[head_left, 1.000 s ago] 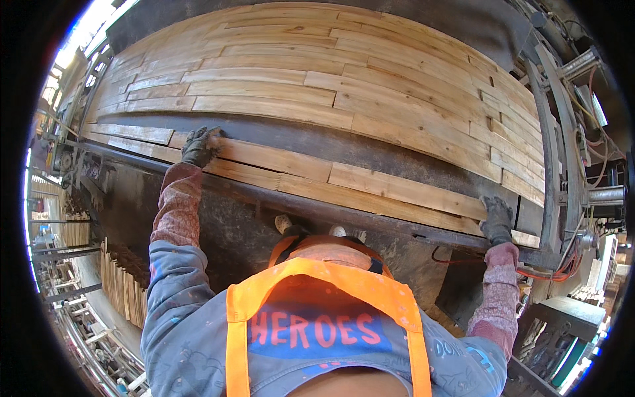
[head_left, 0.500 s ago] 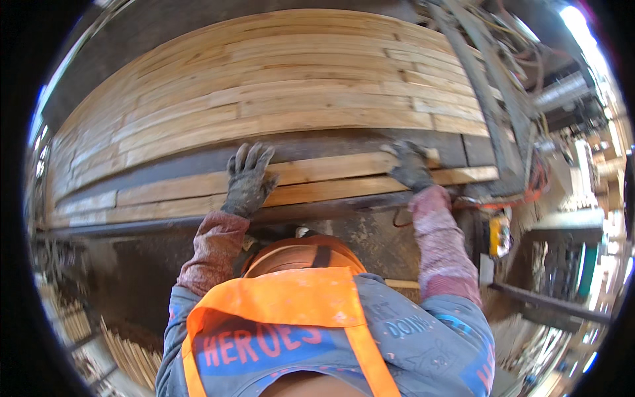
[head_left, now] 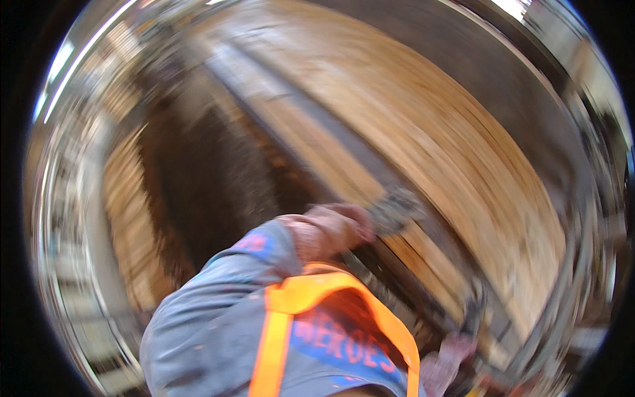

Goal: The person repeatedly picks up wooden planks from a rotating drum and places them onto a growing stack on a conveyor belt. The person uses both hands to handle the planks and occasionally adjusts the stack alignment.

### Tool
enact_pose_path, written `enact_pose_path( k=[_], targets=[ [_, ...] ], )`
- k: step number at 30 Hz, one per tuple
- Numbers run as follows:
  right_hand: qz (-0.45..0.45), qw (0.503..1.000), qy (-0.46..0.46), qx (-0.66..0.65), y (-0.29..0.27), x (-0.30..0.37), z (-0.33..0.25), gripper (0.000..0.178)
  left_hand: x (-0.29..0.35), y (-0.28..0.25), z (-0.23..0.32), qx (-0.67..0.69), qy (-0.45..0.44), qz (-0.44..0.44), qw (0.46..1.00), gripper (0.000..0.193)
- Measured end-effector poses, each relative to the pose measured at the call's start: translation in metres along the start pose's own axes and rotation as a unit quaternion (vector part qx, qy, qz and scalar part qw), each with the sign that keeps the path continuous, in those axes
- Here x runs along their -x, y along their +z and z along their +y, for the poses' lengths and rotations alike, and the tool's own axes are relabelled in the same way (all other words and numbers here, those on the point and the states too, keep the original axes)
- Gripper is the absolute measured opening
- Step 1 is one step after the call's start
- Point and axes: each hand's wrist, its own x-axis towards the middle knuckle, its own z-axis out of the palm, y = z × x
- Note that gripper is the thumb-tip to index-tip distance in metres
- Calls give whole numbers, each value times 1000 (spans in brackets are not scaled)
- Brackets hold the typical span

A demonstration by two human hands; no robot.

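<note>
My left hand [head_left: 397, 210], in a dark grey work glove, lies across two narrow wooden strips [head_left: 317, 149] along the near edge of a dark work surface. Motion blurs it, but it looks spread flat on the wood. Farther along the same strips, toward the lower right, my right hand [head_left: 473, 308] rests at their end in a similar glove. Its fingers are too smeared to show whether they grip the wood. Beyond a dark gap lies a wide panel of strips [head_left: 456, 152] laid side by side.
Dark floor [head_left: 205, 159] lies left of the work surface, with a stack of pale wood [head_left: 135, 218] beyond it. Blurred metal framework [head_left: 562, 311] stands past the panel's right end. An orange apron [head_left: 317, 291] covers part of my front.
The view has swung round and blurred, so the strips now slant from upper left to lower right. Both hands still lie along the near strips.
</note>
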Motion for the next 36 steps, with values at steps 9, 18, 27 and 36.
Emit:
enact_pose_path(
  k=[9, 18, 27, 36],
  targets=[
    [33, 842, -136, 521, 138, -141, -167, 57, 137, -167, -23, -70, -265, 321, 906, 47],
    [-311, 910, -239, 136, 572, -178, -312, 46, 611, -205, -76, 20, -688, 551, 472, 34],
    [-465, 831, -106, 285, 886, -92, -347, 57, 959, -272, -61, 87, -910, 372, 161, 77],
    [-439, 812, 130, 362, 951, -119, -293, 49, 1124, -345, -96, 83, -983, 133, 92, 91]
  ],
)
